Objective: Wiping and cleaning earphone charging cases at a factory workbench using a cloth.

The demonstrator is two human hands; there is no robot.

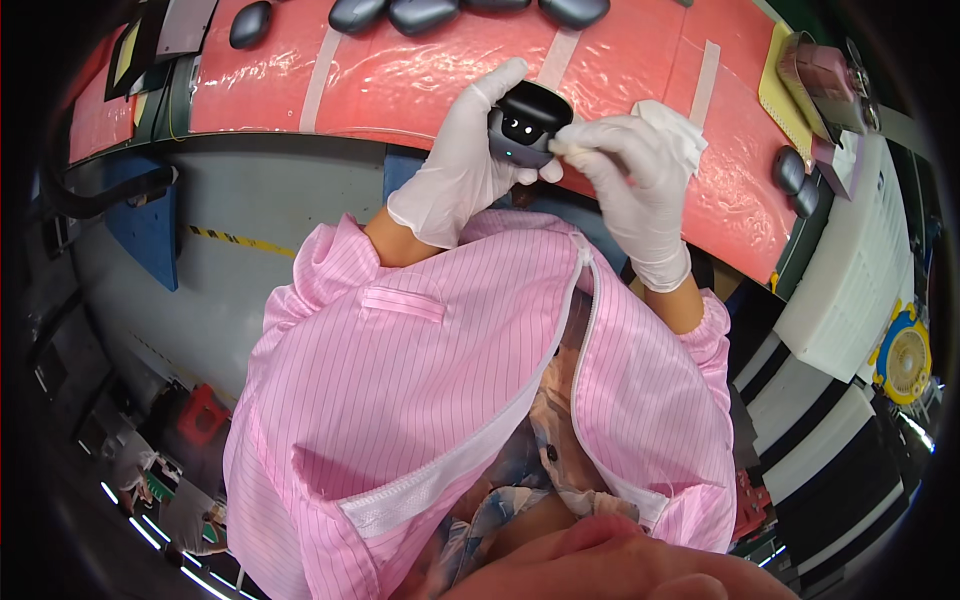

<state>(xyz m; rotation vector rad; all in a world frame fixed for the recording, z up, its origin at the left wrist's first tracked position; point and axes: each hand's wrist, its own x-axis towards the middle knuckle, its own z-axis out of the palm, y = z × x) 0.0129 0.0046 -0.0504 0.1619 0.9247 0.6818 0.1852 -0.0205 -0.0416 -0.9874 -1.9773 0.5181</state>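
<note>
Left hand (462, 150) holding open dark case (535, 108), right hand (640, 175) with white cloth (680, 132), red mat (400, 85)

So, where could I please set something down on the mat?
The pink mat has a bare patch between the left pale strip and the left hand, and another between the right pale strip and the yellow pad. It is crowded around the right hand, open case and white cloth, and along the row of dark cases.

The case (537, 106) looks smooth plastic, the table cover (415, 75) glossy and rippled.
</note>
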